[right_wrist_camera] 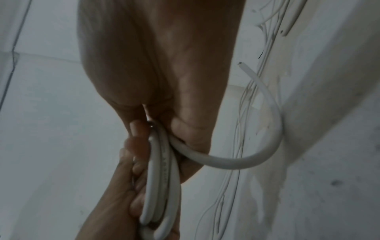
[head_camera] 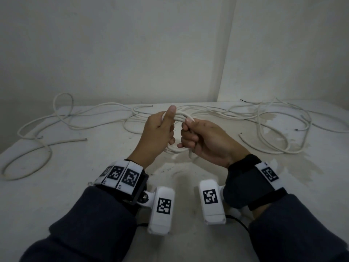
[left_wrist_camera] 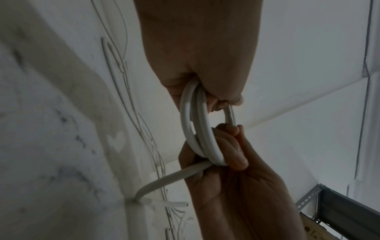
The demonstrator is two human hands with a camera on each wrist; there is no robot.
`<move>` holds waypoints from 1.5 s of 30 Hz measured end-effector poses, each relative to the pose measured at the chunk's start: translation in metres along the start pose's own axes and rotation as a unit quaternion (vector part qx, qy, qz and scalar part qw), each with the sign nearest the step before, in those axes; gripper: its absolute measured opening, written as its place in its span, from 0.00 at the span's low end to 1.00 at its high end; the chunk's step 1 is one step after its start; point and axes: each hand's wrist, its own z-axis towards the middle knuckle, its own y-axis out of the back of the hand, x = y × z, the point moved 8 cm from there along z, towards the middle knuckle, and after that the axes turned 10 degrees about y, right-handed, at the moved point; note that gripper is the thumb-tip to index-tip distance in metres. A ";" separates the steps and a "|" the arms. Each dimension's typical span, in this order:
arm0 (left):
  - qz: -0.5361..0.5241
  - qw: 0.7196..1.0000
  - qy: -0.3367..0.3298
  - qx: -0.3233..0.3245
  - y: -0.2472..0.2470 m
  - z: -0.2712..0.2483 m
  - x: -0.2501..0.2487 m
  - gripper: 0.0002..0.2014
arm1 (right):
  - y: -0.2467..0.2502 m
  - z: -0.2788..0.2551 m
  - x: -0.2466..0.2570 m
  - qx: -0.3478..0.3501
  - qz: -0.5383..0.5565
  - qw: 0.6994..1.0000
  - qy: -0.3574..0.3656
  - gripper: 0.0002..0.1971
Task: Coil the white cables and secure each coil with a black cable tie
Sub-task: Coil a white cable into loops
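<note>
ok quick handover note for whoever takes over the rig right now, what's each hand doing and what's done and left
Left hand: grips one side of the white coil.
Right hand: grips the other side; the coil's free end curls loose beside it.
Loose white cables lie spread across the table.
Done: one cable wound into a few loops.
Left: no tie on this coil; a thin black strip at the back may be a cable tie, too small to tell. Then coil and tie the rest.
</note>
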 end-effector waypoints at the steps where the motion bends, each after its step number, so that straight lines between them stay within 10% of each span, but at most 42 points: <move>1: -0.006 1.000 0.014 0.007 -0.001 0.000 0.001 0.22 | 0.002 0.000 0.000 -0.007 0.000 1.000 0.002 0.15; 7: -0.104 0.954 0.276 0.052 -0.009 -0.005 0.041 0.40 | 0.020 0.005 0.011 -0.081 0.107 0.989 0.066 0.16; 12: 0.020 0.879 0.420 0.223 -0.035 -0.036 0.066 0.35 | 0.013 0.005 0.013 -0.065 0.212 0.972 0.078 0.16; 17: -0.169 0.912 0.349 0.134 -0.032 -0.018 0.062 0.08 | 0.019 0.007 0.004 -0.129 0.180 0.973 0.064 0.16; 26: -0.259 0.952 0.160 0.002 -0.014 -0.007 0.035 0.10 | 0.050 0.007 -0.025 -0.283 0.212 0.935 0.035 0.17; 35: -0.408 0.894 0.179 0.051 -0.013 -0.003 0.041 0.15 | 0.051 0.006 -0.023 -0.269 0.155 0.951 0.017 0.16; 45: -0.317 0.935 0.158 0.021 -0.012 -0.003 0.045 0.12 | 0.061 0.001 -0.022 -0.296 0.036 0.955 -0.011 0.15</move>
